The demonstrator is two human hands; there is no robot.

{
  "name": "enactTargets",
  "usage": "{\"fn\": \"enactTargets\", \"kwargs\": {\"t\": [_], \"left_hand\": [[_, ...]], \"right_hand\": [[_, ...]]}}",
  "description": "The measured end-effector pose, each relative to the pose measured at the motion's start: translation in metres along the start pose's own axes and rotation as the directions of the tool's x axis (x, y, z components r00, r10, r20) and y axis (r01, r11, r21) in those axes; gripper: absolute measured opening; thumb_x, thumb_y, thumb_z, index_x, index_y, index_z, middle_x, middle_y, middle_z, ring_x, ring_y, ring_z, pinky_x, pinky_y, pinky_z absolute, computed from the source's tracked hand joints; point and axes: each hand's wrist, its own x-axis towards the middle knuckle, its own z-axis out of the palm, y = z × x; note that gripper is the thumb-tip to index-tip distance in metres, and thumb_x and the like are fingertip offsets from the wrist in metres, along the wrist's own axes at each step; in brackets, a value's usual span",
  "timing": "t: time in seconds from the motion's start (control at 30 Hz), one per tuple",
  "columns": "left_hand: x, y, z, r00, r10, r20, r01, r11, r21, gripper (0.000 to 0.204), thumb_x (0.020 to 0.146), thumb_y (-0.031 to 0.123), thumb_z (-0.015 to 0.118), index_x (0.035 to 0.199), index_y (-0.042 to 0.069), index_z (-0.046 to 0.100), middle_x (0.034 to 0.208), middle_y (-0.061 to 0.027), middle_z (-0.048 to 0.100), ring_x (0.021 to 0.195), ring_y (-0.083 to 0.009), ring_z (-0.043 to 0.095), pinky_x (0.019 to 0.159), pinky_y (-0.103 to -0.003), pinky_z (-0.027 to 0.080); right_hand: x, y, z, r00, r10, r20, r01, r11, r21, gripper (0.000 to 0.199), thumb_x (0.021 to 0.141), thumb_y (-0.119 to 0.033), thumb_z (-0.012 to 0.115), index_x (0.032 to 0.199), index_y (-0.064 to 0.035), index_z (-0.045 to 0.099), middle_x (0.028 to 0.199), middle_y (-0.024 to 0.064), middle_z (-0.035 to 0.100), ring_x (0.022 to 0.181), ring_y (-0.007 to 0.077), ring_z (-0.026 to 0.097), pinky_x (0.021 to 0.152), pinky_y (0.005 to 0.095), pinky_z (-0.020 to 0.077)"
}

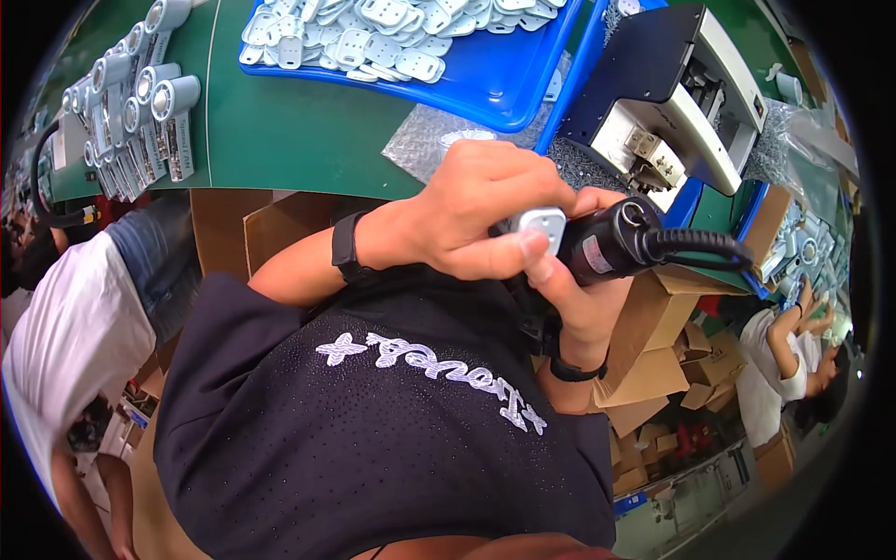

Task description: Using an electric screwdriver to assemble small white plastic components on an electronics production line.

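Note:
My left hand (471,210), with a black band on its wrist, is closed on a small white plastic part (539,224) pinched under the thumb. My right hand (583,299), also wearing a dark wristband, comes up from below and grips a black cylindrical power tool (611,245) with a thick black cable (700,245) leading off to the right. The white part is pressed against the tool's front end, just above my dark shirt (373,420). The tool's tip is hidden behind the part and my fingers.
A blue tray (495,89) of several white plastic parts lies on the green bench (289,131). A dark-and-white benchtop machine (667,84) stands to its right. Rows of silver cylinders (140,93) sit at left. Cardboard boxes (653,364) are stacked below. Other people work at left (65,327) and right (779,364).

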Motion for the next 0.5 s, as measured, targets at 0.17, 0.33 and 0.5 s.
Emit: {"fn": "enactTargets", "kwargs": {"t": [0.17, 0.33, 0.5], "left_hand": [[-0.002, -0.009, 0.000, 0.998, -0.055, -0.036, 0.054, 0.997, -0.046, 0.035, 0.089, 0.032, 0.053, 0.091, -0.001, 0.063, 0.072, -0.0109, 0.060, 0.057, -0.0262, 0.058, 0.052, -0.036, 0.044], [0.000, -0.017, 0.002, 0.994, -0.110, -0.025, 0.107, 0.989, -0.099, 0.039, 0.092, 0.037, 0.053, 0.094, -0.001, 0.065, 0.073, -0.0113, 0.061, 0.058, -0.0265, 0.060, 0.053, -0.036, 0.046], [0.002, -0.020, -0.006, 0.987, -0.152, 0.053, 0.158, 0.979, -0.129, 0.045, 0.093, 0.042, 0.056, 0.100, -0.001, 0.066, 0.078, -0.0121, 0.064, 0.063, -0.0271, 0.064, 0.056, -0.035, 0.049]], "right_hand": [[0.025, -0.028, -0.010, 0.830, -0.539, -0.146, 0.544, 0.839, -0.004, 0.036, 0.081, -0.001, 0.068, 0.110, -0.0054, 0.047, 0.077, 0.0065, 0.061, 0.062, 0.0165, 0.058, 0.062, 0.0251, 0.0491], [0.065, -0.054, -0.039, 0.645, -0.734, -0.212, 0.679, 0.678, -0.282, 0.028, 0.084, -0.004, 0.057, 0.110, -0.0043, 0.046, 0.072, 0.0124, 0.059, 0.054, 0.0199, 0.054, 0.065, 0.0378, 0.0515], [0.073, -0.059, -0.054, 0.793, -0.576, -0.197, 0.588, 0.809, 0.003, 0.024, 0.084, -0.005, 0.053, 0.108, -0.0023, 0.047, 0.069, 0.0135, 0.057, 0.051, 0.0208, 0.051, 0.064, 0.0447, 0.0497]]}}
